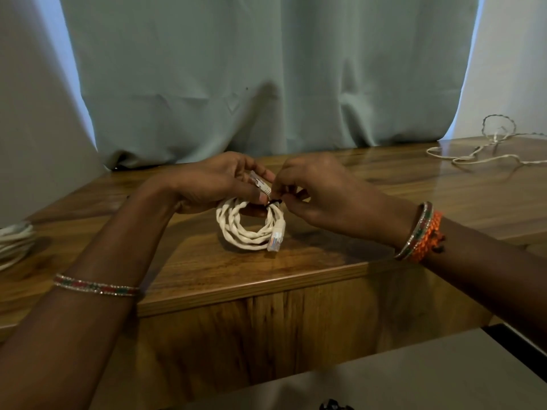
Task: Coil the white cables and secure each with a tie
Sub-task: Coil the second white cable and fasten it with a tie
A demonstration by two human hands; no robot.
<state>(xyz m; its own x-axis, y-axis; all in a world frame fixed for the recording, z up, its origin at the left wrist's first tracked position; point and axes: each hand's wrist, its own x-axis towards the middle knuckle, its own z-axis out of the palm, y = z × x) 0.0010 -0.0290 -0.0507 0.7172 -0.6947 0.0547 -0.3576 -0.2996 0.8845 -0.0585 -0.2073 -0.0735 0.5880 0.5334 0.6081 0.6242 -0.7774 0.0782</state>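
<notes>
Wooden table (207,261), glossy top, with a grey-green curtain (266,69) hanging behind it.
Item 1: coiled white cable (245,229), centre, standing on edge on the table, 1 clear plug (276,239) at its 4 o'clock.
Left hand (213,184) grips the coil top at 12 o'clock, a second plug (260,183) jutting above its thumb.
Right hand (313,190) pinches a black tie (273,202) there.
Item 2: loose white cable (473,155), 2 o'clock.
Item 3: white coil (14,241), 9 o'clock edge.

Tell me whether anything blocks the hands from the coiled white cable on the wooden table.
Nothing visible does. The left hand already grips the coiled white cable at its top, and the right hand pinches the thin black tie there. The wooden table around the coil shows no obstacle.
</notes>
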